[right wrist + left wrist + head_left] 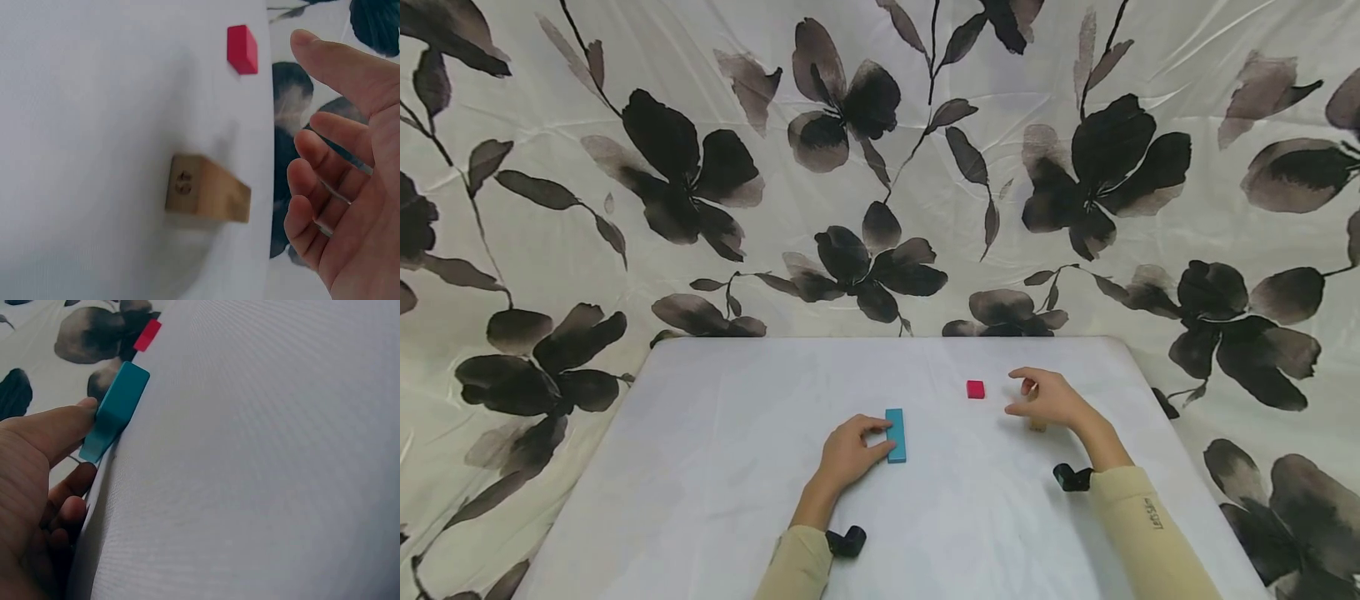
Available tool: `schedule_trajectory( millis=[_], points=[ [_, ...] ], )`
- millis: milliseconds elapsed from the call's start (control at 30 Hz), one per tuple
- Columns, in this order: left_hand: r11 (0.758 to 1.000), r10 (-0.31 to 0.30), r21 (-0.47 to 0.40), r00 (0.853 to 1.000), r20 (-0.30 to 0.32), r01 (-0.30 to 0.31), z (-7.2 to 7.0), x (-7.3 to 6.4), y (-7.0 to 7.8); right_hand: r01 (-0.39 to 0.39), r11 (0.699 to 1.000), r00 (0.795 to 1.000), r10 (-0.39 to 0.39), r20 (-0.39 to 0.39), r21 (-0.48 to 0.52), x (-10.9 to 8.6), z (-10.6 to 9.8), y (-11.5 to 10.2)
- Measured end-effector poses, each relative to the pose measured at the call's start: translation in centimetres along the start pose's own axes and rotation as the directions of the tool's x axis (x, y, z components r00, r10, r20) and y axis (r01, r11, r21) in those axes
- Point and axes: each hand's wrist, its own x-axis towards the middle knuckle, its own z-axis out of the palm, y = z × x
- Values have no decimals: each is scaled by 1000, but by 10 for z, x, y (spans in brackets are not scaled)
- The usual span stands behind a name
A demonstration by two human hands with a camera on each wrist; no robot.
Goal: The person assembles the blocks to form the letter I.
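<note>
A long blue block (897,436) lies on the white table, its length running front to back. My left hand (848,452) holds it, thumb and forefinger bent at its left side; in the left wrist view the thumb meets the edge of the blue block (124,397). My right hand (1047,398) hovers over the table's right half, fingers loosely curved and spread from the thumb, holding nothing. Below it, partly hidden in the head view, is a wooden block (1037,425); the right wrist view shows a dark printed mark on the wooden block (206,189).
A small red block (975,389) sits beyond the blue block, to the left of the right hand. The white table (737,467) ends at the back against a floral cloth (850,167). Black wrist cameras are strapped at both sleeves.
</note>
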Motion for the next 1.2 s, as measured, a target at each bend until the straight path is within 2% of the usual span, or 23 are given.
schedule_trajectory(
  millis=[133, 400, 600, 967, 1200],
  points=[
    [1000, -8, 2, 1000, 5, 8, 1, 1, -2, -12, 1000, 1000, 12, -6, -17, -5, -3, 13],
    [1000, 15, -5, 1000, 16, -15, -2, 2, 1, -93, 995, 995, 92, -48, -30, -24, 0, 37],
    [1000, 4, -5, 1000, 13, -4, -3, 0, 2, -96, 995, 994, 94, -54, -33, -29, 0, 48],
    [1000, 11, -13, 1000, 10, -10, -2, 1, 0, -108, 993, 993, 110, -31, 50, -33, 7, 60],
    [1000, 6, -6, 1000, 8, -6, -1, 0, 0, -95, 994, 994, 98, -40, 57, -32, 10, 59]
  ],
)
